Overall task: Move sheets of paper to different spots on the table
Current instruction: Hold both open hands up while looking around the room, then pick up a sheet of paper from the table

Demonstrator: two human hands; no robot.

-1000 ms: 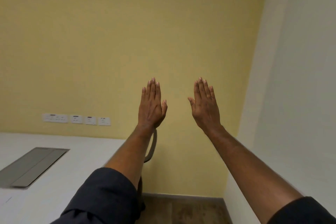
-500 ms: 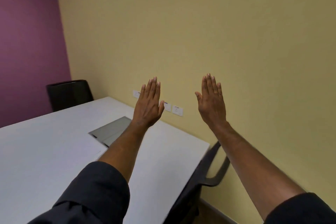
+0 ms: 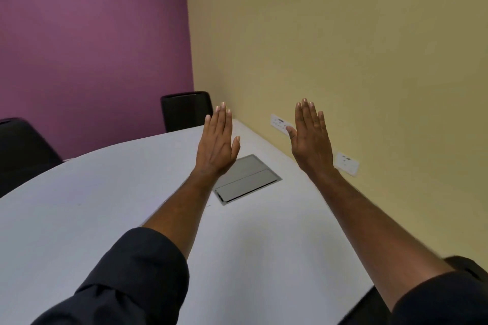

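Both arms are stretched out in front of me above a white table (image 3: 92, 206). My left hand (image 3: 217, 142) is flat, back up, fingers straight and together, holding nothing. My right hand (image 3: 311, 140) is held the same way, a hand's width to the right, near the table's right edge. No sheet of paper can be made out on the white tabletop.
A grey metal cable hatch (image 3: 248, 182) is set into the table just below my left hand. Black chairs stand at the far side (image 3: 186, 111) and far left (image 3: 21, 150). White wall sockets (image 3: 346, 163) line the yellow wall. A purple wall lies behind the table.
The view has swung left: the purple wall, two chairs and more of the table have come into sight. Both hands stay raised, flat and empty.
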